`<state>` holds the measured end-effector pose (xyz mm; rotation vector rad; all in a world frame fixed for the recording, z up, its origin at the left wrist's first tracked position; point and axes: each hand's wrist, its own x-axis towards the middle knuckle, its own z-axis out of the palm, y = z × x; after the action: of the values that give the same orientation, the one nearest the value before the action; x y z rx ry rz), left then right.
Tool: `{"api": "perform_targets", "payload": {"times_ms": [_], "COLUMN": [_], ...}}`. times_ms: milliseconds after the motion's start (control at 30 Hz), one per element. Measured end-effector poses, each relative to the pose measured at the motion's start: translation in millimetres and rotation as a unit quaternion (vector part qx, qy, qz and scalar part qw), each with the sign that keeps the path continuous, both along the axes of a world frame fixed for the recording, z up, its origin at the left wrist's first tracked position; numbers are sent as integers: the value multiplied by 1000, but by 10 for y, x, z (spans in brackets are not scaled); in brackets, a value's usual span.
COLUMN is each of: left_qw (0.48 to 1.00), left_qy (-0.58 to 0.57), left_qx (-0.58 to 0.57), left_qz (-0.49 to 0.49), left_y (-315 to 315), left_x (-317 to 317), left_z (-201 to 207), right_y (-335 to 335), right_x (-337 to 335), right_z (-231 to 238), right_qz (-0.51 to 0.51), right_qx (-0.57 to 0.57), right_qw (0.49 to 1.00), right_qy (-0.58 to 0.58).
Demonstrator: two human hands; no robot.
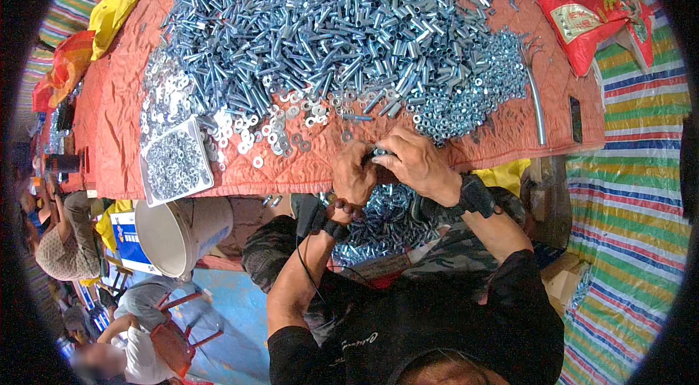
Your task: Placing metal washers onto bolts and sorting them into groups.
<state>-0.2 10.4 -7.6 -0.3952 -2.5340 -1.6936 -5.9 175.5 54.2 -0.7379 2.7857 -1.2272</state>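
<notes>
At the near edge of the table my left hand (354,175) and my right hand (420,164) meet, fingers closed. Between their fingertips is a small metal fastener (379,153), mostly hidden by the fingers. Just beyond my hands spreads a large heap of silvery metal sleeves (328,28). Loose flat washers (280,130) lie to the left of my hands. A pile of small nuts (455,112) sits to the right, close by my right hand.
A white tray (175,161) of small washers stands at the table's left edge. Below it is a white bucket (164,239). More metal parts fill a container (382,221) under my hands. A metal rod (536,105) and red bag (582,25) lie right. Other people sit at lower left.
</notes>
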Motion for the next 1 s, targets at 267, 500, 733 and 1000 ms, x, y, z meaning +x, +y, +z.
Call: {"api": "perform_targets", "payload": {"times_ms": [267, 500, 733, 1000], "left_qw": [999, 999, 1000, 998], "left_qy": [-8, -32, -18, -56], "left_qx": [35, 34, 6, 11], "left_qz": [9, 11, 7, 17], "left_y": [6, -34, 2, -18], "left_x": [1, 12, -13, -7], "left_z": [26, -2, 7, 95], "right_y": [-59, 64, 132, 79], "right_x": [71, 244, 208, 277], "right_z": [70, 285, 196, 198], "right_qz": [-81, -59, -56, -44], "right_qx": [12, -153, -145, -165], "right_qw": [997, 951, 979, 973], "right_qy": [-6, -261, -130, -158]}}
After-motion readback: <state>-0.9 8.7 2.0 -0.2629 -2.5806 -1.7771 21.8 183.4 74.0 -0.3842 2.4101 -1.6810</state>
